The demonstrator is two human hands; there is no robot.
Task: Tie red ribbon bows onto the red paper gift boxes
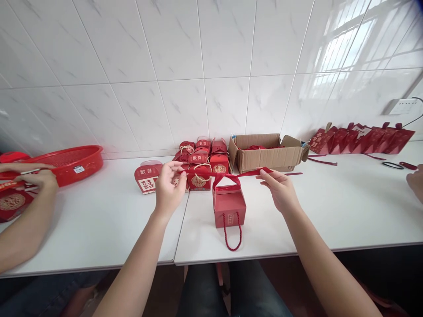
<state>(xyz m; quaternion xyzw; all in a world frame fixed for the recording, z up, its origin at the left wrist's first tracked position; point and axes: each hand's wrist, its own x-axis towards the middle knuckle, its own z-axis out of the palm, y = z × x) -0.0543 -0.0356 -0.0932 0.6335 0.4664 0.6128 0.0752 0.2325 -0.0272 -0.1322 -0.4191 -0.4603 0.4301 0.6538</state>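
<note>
A small red gift box (230, 207) stands upright near the table's front edge, and its twisted cord handle (233, 249) hangs down over the front. Across its top runs a red ribbon (248, 173), drawn out to both sides. My left hand (171, 182) pinches one end of the ribbon, to the left of the box. At the right, the other end is pinched between the thumb and fingers of my right hand (276, 184). Behind my left hand are several red gift boxes (199, 180) with gold patterns and cord handles.
An open cardboard box (269, 159) with red material inside stands by the wall. A red plastic basket (79, 165) is at left, beside a co-worker's hands (41, 178). Several red boxes (360, 140) line the right side, near scissors (393, 165) and another person's hand (415, 181).
</note>
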